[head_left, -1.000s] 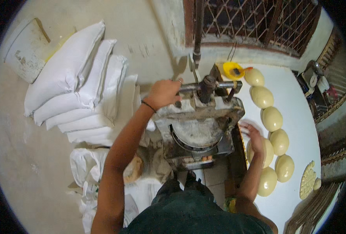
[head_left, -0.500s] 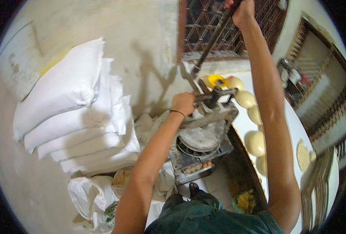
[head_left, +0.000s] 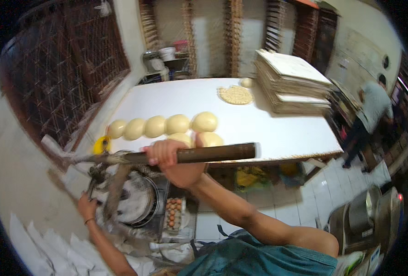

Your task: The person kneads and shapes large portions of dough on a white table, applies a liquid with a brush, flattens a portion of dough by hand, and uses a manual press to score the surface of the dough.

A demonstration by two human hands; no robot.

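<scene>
My right hand (head_left: 171, 158) is wrapped round the long lever (head_left: 220, 153) of a floor-standing dough press. The lever lies nearly level across the view, with its dark grip end pointing right. Below it is the round, flour-dusted head (head_left: 137, 200) of the press. My left hand (head_left: 87, 208) is closed on a metal handle at the left side of the press; motion blur softens its fingers. Several smooth, pale dough balls (head_left: 178, 124) lie in rows on the white table just beyond the lever. A yellow round object (head_left: 101, 145) sits at the table's left corner.
The white table (head_left: 277, 133) carries a disc of small dough pieces (head_left: 236, 94) and stacked boards (head_left: 296, 78). A tray of eggs (head_left: 172, 214) stands beside the press. White sacks (head_left: 38, 248) are at lower left. Another person (head_left: 374, 106) stands far right, near metal equipment (head_left: 367, 207).
The lever has swung from steeply raised down to nearly level, with my right hand on it. The view has turned right, bringing the table, the boards and another person into sight.
</scene>
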